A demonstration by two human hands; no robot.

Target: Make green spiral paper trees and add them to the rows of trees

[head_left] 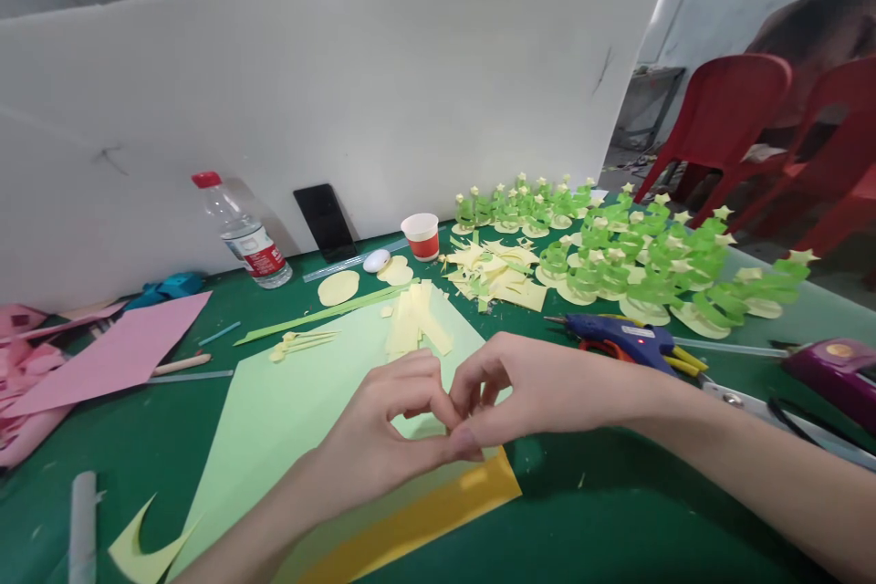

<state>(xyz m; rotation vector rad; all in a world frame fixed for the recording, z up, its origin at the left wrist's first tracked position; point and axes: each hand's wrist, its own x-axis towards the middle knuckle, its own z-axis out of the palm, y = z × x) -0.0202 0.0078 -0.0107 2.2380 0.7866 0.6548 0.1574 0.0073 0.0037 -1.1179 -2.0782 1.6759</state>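
My left hand (401, 415) and my right hand (510, 388) meet fingertip to fingertip above a pale green sheet of paper (294, 420). Both are closed in a pinch; what they hold, if anything, is hidden by the fingers. Just beyond them lie pale yellow paper strips (414, 319). Thin yellow strips with curled ends (305, 342) rest on the sheet further left. An orange-yellow paper edge (424, 520) shows along the near side of the green sheet.
Green paper spirals topped with stars (657, 246) crowd the back right, beside yellow scraps (496, 269). A blue glue gun (620, 333) and scissors (735, 400) lie right. A paper cup (421, 237), phone (325, 224) and bottle (250, 237) stand behind; pink paper (116, 351) lies left.
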